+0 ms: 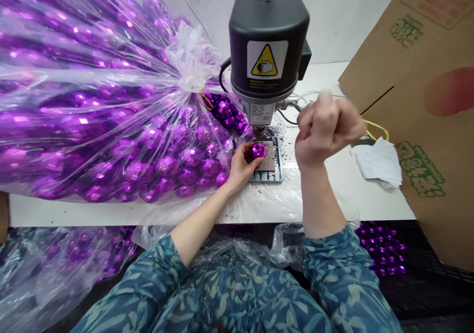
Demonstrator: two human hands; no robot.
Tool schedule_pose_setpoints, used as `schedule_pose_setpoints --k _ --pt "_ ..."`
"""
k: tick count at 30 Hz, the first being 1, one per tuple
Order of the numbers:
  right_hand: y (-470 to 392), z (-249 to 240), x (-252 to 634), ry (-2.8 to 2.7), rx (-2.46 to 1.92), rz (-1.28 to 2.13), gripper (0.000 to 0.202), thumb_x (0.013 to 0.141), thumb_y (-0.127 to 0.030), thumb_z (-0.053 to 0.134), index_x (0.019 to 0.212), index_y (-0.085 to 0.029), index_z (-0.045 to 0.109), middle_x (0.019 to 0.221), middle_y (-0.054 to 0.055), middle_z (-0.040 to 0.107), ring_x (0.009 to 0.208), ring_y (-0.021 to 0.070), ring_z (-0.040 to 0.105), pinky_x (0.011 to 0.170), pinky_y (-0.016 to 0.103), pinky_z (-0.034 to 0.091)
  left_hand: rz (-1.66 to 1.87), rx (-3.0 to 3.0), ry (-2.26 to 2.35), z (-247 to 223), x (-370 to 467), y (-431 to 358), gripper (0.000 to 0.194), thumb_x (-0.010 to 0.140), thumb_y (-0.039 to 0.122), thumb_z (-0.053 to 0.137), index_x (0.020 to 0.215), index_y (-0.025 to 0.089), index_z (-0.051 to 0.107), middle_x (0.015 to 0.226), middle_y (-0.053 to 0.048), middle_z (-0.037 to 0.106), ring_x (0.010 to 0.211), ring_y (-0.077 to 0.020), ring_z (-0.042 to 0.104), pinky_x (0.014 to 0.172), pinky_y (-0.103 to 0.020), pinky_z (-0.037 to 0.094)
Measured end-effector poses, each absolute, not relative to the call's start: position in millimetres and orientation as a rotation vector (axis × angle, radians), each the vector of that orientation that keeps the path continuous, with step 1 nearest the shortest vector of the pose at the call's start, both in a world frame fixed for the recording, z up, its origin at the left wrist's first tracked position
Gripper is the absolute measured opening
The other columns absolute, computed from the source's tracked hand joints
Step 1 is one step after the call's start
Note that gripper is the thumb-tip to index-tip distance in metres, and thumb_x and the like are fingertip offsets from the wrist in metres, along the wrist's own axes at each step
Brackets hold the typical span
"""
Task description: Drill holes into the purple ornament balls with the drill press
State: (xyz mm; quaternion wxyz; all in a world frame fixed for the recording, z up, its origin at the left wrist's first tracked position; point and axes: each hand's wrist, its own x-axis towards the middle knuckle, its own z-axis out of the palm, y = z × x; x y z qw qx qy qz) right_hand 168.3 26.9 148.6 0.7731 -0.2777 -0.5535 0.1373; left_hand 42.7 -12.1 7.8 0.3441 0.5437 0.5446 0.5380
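Between the thumb and fingers of my left hand [242, 165] is a shiny purple faceted ball [259, 150]. The ball rests on a small square board [269, 157] on the slotted metal base [272, 176] of a black drill press [268, 41]. Directly above the ball is the drill press's lower end [258, 131]; whether they touch cannot be told. Raised to the right of the machine, my right hand [328, 128] is closed in a fist and slightly blurred. Whatever its fingers wrap around is hidden.
A large tied clear bag [122, 125] of purple faceted balls fills the left of the white table [44, 212]. On the right stand a cardboard box [425, 140] and crumpled white paper [381, 162]. More purple balls [383, 249] lie below the table edge. Dark shavings surround the base.
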Motion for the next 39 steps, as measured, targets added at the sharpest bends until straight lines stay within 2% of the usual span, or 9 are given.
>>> schedule_pose_setpoints --k 4,7,11,13,17,22,26,33,39 --pt "34.7 189.4 161.8 -1.138 -0.518 0.31 0.066 0.085 -0.074 0.053 0.056 -0.024 0.021 0.043 -0.007 0.026 0.036 0.0041 0.023 0.039 0.029 0.019 1.354 1.52 1.532 23.1 39.8 -30.0 0.044 0.078 0.029 0.078 0.115 0.019 0.056 0.112 -0.009 0.067 0.099 -0.0229 0.066 0.084 -0.036 0.053" --pt "37.7 198.8 160.4 -1.176 -0.511 0.321 0.067 0.078 -0.084 0.044 0.058 -0.024 0.019 0.042 -0.007 0.025 0.036 0.0052 0.022 0.038 0.03 0.021 1.024 1.866 1.332 39.9 30.2 -66.3 0.035 0.077 0.03 0.078 0.105 0.02 0.059 0.102 -0.006 0.066 0.089 -0.0208 0.064 0.078 -0.033 0.052" --pt "36.0 193.7 161.2 -1.16 -0.447 0.337 0.062 0.081 -0.073 0.054 0.058 -0.025 0.023 0.042 -0.007 0.026 0.035 0.0067 0.023 0.039 0.031 0.023 0.207 2.278 0.759 48.7 14.9 -122.1 0.04 0.073 0.041 0.086 0.097 0.019 0.062 0.093 -0.006 0.067 0.084 -0.0228 0.064 0.072 -0.032 0.05" --pt "35.7 191.4 161.2 -1.131 -0.387 0.365 0.059 0.081 -0.063 0.064 0.058 -0.024 0.026 0.042 -0.008 0.027 0.035 0.007 0.023 0.039 0.031 0.022 0.029 2.343 0.668 48.1 10.0 -135.8 0.041 0.076 0.048 0.084 0.095 0.018 0.063 0.094 -0.007 0.068 0.086 -0.0247 0.064 0.072 -0.034 0.05" --pt "37.9 189.9 160.4 -1.114 -0.399 0.362 0.058 0.084 -0.062 0.062 0.06 -0.024 0.025 0.042 -0.008 0.027 0.036 0.006 0.022 0.041 0.03 0.02 0.411 2.256 0.895 45.3 7.8 -105.6 0.016 0.098 0.034 0.058 0.105 0.02 0.062 0.1 -0.008 0.068 0.093 -0.0237 0.065 0.084 -0.037 0.053" --pt "39.3 187.1 160.7 -1.131 -0.412 0.335 0.057 0.088 -0.061 0.057 0.062 -0.024 0.023 0.043 -0.009 0.026 0.036 0.0032 0.022 0.04 0.028 0.019 1.129 1.93 1.695 39.9 17.1 5.0 0.023 0.091 0.007 0.047 0.108 0.016 0.059 0.114 -0.017 0.061 0.112 -0.0329 0.059 0.103 -0.055 0.048" --pt "39.5 183.9 163.4 -1.149 -0.369 0.331 0.053 0.092 -0.05 0.058 0.061 -0.022 0.025 0.043 -0.01 0.027 0.035 0.0005 0.026 0.039 0.022 0.02 0.956 1.732 1.984 43.3 25.4 63.1 0.031 0.092 0.006 0.046 0.118 0.014 0.06 0.122 -0.02 0.059 0.117 -0.0353 0.062 0.106 -0.053 0.046" --pt "40.3 182.9 162.9 -1.123 -0.32 0.361 0.05 0.093 -0.041 0.06 0.06 -0.021 0.028 0.043 -0.011 0.03 0.035 -0.0011 0.029 0.04 0.019 0.022 0.765 1.835 1.884 48.8 19.3 70.8 0.042 0.08 0.016 0.072 0.122 0.019 0.064 0.121 -0.013 0.06 0.105 -0.0293 0.067 0.097 -0.04 0.053" --pt "35.3 184.7 162.3 -1.103 -0.377 0.391 0.057 0.088 -0.057 0.06 0.059 -0.02 0.027 0.042 -0.011 0.031 0.035 -0.0003 0.029 0.041 0.021 0.022 0.92 1.824 1.933 53.3 19.6 54.7 0.041 0.083 0.012 0.066 0.123 0.018 0.065 0.127 -0.016 0.052 0.1 -0.0299 0.068 0.097 -0.047 0.053"
